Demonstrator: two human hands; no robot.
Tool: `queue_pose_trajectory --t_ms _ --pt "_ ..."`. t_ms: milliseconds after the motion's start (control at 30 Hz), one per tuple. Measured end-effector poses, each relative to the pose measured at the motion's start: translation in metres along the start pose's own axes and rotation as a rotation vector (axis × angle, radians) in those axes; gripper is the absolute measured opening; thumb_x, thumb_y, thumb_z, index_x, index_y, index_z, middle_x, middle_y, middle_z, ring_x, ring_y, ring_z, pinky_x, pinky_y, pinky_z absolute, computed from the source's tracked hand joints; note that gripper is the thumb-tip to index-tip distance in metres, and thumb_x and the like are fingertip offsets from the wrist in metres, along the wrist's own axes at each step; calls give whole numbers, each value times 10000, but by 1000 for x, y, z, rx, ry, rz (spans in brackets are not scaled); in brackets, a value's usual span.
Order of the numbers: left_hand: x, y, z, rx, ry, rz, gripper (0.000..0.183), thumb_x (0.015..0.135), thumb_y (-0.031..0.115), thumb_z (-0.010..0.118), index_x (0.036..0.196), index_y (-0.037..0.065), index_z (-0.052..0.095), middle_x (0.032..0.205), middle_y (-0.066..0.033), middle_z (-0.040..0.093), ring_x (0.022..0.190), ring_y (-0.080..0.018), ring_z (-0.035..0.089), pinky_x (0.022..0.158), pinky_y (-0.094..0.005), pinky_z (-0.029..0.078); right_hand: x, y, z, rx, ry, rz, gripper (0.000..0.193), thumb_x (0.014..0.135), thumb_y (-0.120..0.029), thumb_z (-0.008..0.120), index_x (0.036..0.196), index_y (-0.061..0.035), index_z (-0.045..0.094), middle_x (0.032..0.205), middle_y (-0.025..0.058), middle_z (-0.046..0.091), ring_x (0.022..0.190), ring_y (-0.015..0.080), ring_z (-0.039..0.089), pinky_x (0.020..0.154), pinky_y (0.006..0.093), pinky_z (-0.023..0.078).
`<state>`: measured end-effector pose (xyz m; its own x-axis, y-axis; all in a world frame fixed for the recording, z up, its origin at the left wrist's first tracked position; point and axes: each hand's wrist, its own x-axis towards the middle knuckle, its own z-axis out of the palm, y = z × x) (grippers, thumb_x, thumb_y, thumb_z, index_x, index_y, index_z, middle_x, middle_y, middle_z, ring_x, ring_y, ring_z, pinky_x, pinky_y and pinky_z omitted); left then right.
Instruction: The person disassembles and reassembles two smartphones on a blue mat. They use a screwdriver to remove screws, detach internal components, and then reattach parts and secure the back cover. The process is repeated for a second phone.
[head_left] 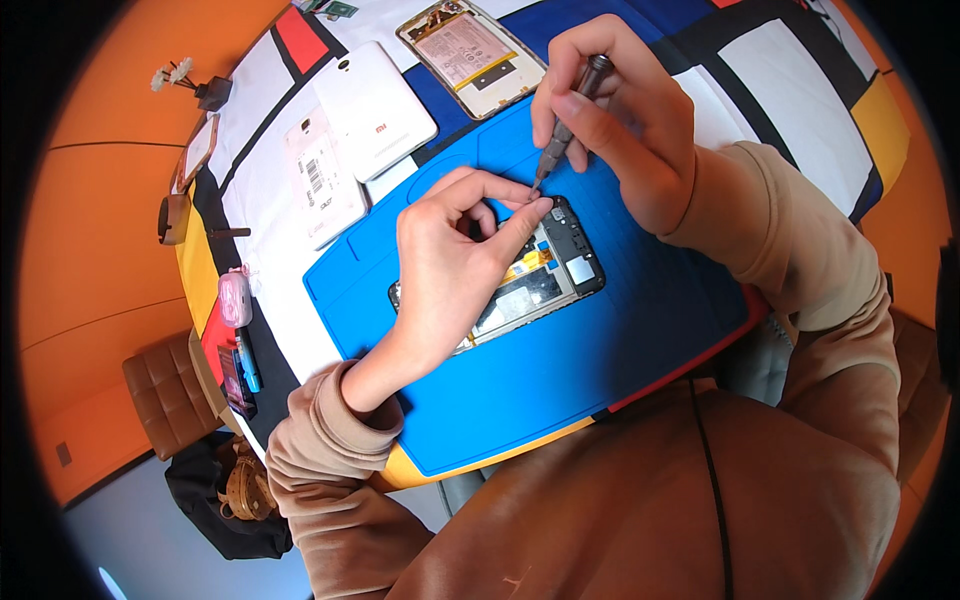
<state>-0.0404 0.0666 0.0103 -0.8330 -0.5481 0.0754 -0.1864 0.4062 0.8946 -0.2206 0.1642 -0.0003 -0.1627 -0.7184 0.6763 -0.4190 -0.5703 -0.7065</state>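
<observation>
An opened smartphone (580,268) lies on the blue work mat (480,400), with its dark inner frame, a yellow ribbon cable (530,262) and silvery parts exposed. My right hand (640,125) is closed around a grey screwdriver (572,122), which slants down to the phone's far edge. At its tip, my left hand (450,240) pinches thumb and forefinger together. Whether those fingertips hold the tip or a tiny part cannot be seen. The left hand covers much of the phone's left half.
Beyond the mat lie an opened phone with its battery showing (475,60), a white phone back cover (375,112) and another pale phone back (322,180). At the left are a pink case (235,298), a blue pen (247,362) and a small flower vase (213,94).
</observation>
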Motion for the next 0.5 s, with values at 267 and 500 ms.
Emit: queue_pose_trajectory --t_ms 267,500 --pt "0 0 0 -6 -3 -12 118 801 69 802 861 -6 733 744 -26 589 568 -65 415 521 -232 352 -1 -2 0 -48 4 -24 91 1037 -97 460 1109 -46 482 874 76 639 600 37 475 560 179 394" --pt "-1 4 0 14 13 21 251 773 22 807 1004 7 710 906 -52 591 578 -64 433 527 -223 368 -2 -1 0 -70 12 -21 113 1033 -89 456 1136 -43 462 873 74 637 594 38 468 553 178 385"
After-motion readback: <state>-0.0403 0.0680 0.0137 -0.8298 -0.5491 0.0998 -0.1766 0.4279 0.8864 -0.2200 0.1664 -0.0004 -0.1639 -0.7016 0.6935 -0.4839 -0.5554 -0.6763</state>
